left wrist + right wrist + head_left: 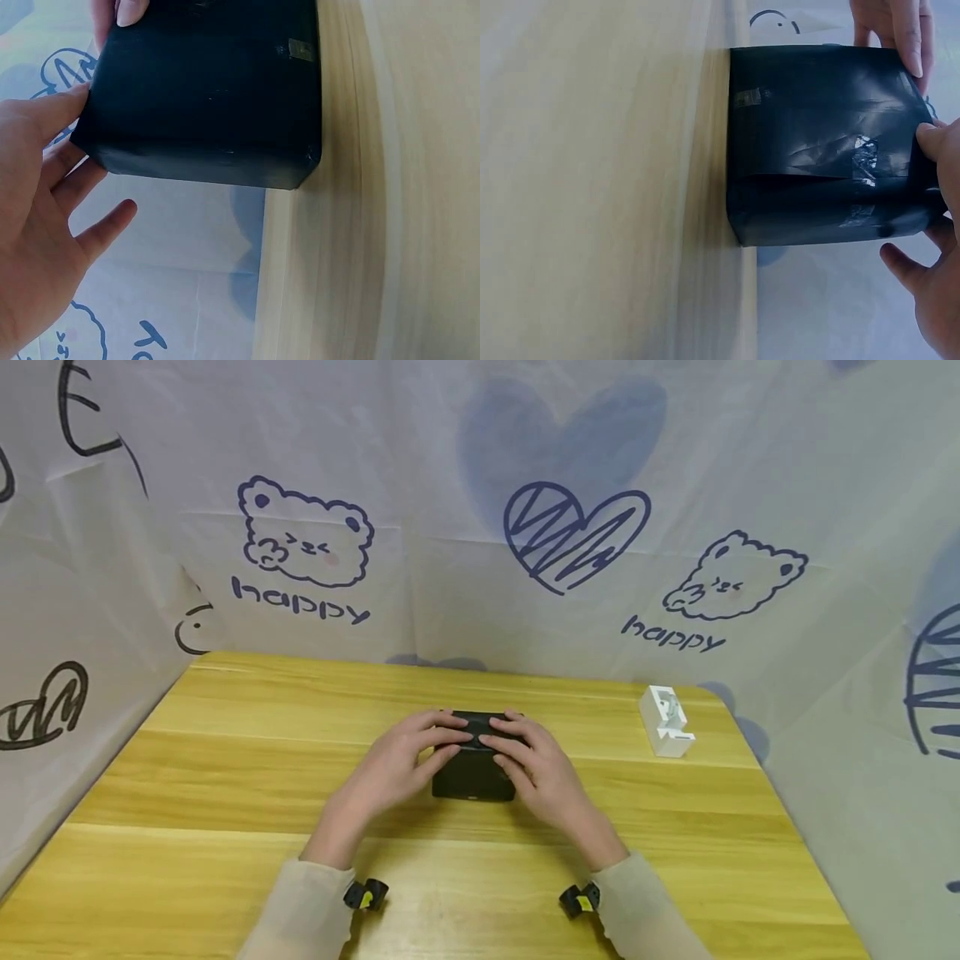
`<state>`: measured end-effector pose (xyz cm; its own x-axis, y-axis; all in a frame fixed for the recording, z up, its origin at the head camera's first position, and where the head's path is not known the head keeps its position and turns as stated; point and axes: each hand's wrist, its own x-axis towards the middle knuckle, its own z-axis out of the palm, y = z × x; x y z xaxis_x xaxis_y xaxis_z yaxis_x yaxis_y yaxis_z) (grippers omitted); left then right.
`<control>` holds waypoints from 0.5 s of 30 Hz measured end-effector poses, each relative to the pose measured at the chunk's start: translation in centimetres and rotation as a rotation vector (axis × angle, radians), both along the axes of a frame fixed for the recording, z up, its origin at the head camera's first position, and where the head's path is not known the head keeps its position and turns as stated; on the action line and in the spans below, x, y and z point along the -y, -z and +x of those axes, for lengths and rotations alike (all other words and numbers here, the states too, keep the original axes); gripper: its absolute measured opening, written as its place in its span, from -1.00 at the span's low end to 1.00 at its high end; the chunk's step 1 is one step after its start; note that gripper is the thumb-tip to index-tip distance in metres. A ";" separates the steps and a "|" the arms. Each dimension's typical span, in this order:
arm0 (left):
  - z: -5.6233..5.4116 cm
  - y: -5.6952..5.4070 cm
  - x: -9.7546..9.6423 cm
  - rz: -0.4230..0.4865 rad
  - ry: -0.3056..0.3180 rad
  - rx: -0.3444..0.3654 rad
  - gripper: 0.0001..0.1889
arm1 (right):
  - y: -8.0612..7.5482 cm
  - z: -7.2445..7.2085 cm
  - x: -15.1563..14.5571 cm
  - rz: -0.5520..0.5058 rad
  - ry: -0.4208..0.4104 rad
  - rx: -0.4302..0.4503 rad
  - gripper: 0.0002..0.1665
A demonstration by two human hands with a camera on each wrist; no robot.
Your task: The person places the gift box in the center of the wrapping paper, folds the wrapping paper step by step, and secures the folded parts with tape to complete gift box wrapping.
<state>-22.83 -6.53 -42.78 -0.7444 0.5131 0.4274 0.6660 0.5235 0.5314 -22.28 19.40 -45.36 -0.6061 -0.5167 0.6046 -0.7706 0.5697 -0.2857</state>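
A box wrapped in black paper (474, 779) stands on the wooden table in front of me. My left hand (397, 762) rests its fingertips on the box's top from the left, and my right hand (546, 774) does the same from the right. The fingers of both hands are extended and lightly bent, and they nearly meet in the middle. In the right wrist view, pieces of clear tape (865, 159) hold a paper flap on the box (810, 127). The left wrist view shows the box's side (202, 97) with a small tape piece (301, 49) near its lower edge.
Toward the back right of the table (225, 793) stands a white tape dispenser (666, 722). A white cloth (442, 568) with printed bears and hearts hangs behind the table and along both sides. Each wrist wears a small black device, such as the left one (366, 895).
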 end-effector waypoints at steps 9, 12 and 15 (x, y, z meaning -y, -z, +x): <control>-0.1 0.7 0.3 0.004 -0.004 -0.065 -0.73 | -1.0 0.5 -0.4 -0.130 0.007 0.183 -0.42; -0.2 0.7 0.1 0.003 0.007 -0.072 -0.73 | -1.6 0.2 -1.6 -0.188 0.050 0.143 -0.40; -0.3 0.5 0.2 -0.010 0.013 -0.069 -0.73 | -2.1 -0.3 -3.1 -0.253 0.123 0.070 -0.41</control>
